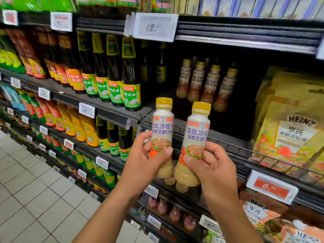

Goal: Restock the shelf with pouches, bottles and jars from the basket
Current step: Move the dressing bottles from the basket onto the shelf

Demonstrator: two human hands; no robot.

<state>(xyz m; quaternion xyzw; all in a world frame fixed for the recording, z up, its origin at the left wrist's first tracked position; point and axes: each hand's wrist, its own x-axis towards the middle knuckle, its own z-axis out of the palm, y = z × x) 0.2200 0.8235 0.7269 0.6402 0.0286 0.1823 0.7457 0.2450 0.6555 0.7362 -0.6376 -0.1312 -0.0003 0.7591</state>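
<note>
The left hand (140, 165) and the right hand (213, 170) are bare. Below them the left forearm (105, 216) and the right forearm (234, 220) are bare too. The nails on both thumbs (167, 151) are short and plain.

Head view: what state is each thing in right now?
Left hand, grips left dressing bottle.
Right hand, grips right dressing bottle.
Left dressing bottle, upright, capped, held in the air.
Right dressing bottle, nearly upright, capped, held.
Shelf dressing bottles, standing in a row.
Dark oil bottles, standing, capped.
Heinz pouches, standing upright.
</note>
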